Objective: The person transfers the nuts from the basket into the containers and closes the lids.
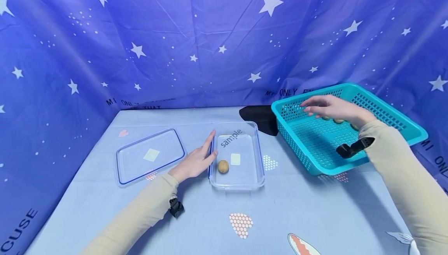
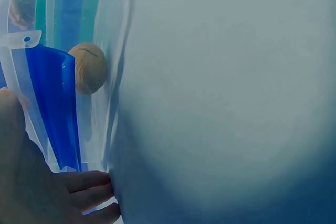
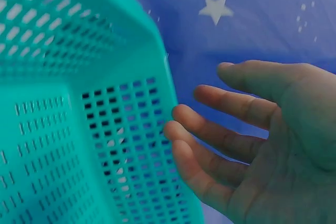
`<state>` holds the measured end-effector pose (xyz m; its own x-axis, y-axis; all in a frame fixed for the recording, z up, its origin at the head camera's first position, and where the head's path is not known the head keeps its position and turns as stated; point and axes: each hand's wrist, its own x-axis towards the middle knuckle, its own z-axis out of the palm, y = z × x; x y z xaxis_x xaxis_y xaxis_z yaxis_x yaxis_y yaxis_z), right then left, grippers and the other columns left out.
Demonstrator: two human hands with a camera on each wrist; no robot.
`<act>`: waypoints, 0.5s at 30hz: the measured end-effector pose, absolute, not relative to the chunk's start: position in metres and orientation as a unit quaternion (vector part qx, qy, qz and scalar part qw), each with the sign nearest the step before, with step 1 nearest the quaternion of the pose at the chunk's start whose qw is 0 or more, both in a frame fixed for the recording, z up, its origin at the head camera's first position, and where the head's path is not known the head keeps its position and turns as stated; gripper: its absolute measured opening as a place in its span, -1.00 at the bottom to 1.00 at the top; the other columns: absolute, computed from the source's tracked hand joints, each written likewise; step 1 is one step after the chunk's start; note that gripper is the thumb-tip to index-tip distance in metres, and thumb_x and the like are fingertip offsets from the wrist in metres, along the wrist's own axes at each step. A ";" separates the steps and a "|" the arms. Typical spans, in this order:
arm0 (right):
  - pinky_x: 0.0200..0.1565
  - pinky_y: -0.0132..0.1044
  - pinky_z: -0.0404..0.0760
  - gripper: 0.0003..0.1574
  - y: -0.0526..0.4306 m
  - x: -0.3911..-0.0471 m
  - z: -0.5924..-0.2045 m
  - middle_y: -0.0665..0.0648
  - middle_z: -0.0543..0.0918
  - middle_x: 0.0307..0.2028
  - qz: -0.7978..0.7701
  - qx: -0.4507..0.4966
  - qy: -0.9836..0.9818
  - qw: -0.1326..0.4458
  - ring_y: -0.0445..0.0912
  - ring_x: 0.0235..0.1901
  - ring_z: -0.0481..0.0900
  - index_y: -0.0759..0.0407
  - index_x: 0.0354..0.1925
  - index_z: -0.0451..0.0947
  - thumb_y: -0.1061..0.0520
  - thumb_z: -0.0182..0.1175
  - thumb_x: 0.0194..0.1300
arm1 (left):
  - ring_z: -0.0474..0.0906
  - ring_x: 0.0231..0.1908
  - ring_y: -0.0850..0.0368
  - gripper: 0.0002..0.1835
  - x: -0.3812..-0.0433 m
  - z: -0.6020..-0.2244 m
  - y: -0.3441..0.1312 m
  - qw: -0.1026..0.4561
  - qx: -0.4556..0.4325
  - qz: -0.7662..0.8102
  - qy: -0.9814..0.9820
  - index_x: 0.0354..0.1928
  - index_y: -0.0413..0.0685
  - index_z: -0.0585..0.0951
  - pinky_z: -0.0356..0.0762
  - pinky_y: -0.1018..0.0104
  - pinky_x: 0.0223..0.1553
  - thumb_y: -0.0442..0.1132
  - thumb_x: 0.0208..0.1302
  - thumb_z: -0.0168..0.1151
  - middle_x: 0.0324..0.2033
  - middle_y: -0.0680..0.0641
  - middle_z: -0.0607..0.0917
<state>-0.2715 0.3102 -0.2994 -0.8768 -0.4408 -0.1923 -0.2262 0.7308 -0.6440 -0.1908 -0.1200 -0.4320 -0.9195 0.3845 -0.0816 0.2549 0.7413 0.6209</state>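
A clear plastic box [image 1: 245, 173] with blue side clips stands open in the middle of the table. One walnut [image 1: 223, 166] lies inside it near the left wall; the left wrist view shows this walnut [image 2: 90, 69] through the wall. My left hand [image 1: 196, 162] rests against the box's left side, fingers extended along it. Over the turquoise basket [image 1: 297, 153] on the right hovers my right hand [image 1: 330, 108], its fingers loosely bent and holding nothing. In the right wrist view the fingertips lie close to the basket's rim. A few walnuts [image 1: 338, 121] in the basket are partly hidden behind that hand and wrist.
A clear lid [image 1: 134, 163] with a blue seal lies flat on the table, left of the box. Behind the box's right corner is a black patch [image 1: 260, 118], next to the basket. A blue starry curtain [image 1: 210, 44] hangs behind the table.
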 end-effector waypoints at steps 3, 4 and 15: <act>-0.37 -0.29 0.57 -0.39 0.317 -0.278 -0.309 0.30 0.53 0.08 -0.326 -0.155 0.917 0.172 -0.07 -0.15 0.56 0.33 0.33 0.26 -0.01 -0.01 0.51 | 0.36 0.21 -0.29 -0.24 -0.191 -0.431 -0.120 0.108 0.175 0.313 0.927 0.53 0.30 -0.30 0.27 -0.13 0.21 0.12 0.49 -0.17 0.34 -0.30 0.29; -0.34 -0.29 0.58 -0.39 0.320 -0.280 -0.312 0.31 0.53 0.08 -0.328 -0.150 0.916 0.173 -0.10 -0.15 0.56 0.34 0.34 0.25 0.00 -0.02 0.52 | 0.39 0.19 -0.30 -0.23 -0.191 -0.430 -0.120 0.110 0.177 0.312 0.927 0.53 0.27 -0.30 0.29 -0.13 0.20 0.11 0.49 -0.16 0.32 -0.33 0.32; -0.09 -0.09 0.55 -0.33 0.345 -0.300 -0.334 0.39 0.45 0.09 -0.344 -0.097 0.915 0.189 -0.01 -0.12 0.55 0.43 0.36 0.16 -0.03 -0.11 0.54 | 0.60 -0.14 -0.24 -0.18 -0.195 -0.423 -0.122 0.131 0.187 0.316 0.921 0.54 0.16 -0.30 0.45 -0.10 0.03 0.06 0.46 -0.09 0.04 -0.51 0.53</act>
